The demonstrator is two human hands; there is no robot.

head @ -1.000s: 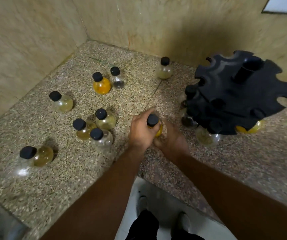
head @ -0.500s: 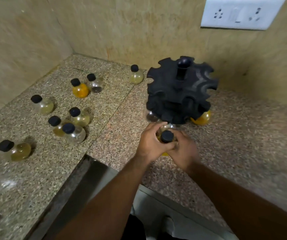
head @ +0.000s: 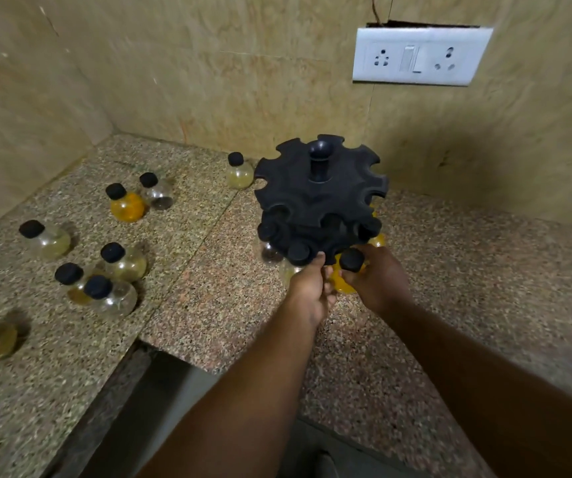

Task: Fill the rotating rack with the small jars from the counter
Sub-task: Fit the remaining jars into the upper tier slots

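The black rotating rack point(head: 319, 201) stands on the granite counter point(head: 467, 288) near the back wall. My right hand point(head: 379, 282) grips a small orange jar point(head: 341, 286) with a black cap, held at a slot in the rack's lower tier. My left hand point(head: 308, 288) is beside it, thumb pressed on the lower tier's rim, fingers curled underneath and touching the jar. Some jars hang in the lower tier, among them a clear jar point(head: 270, 252) and another orange jar point(head: 378, 240). Several loose jars stand on the counter to the left, such as an orange one point(head: 126, 205) and a pale one point(head: 240, 172).
Tiled walls close the corner behind and to the left. A white socket plate point(head: 419, 56) is on the back wall above the rack. The counter's front edge point(head: 160, 343) steps inward below my arms, with the floor beneath.
Both hands carried the orange jar from the middle of the counter rightward up to the rack's lower tier. My left thumb now presses on the rack's rim. The view shifted right.
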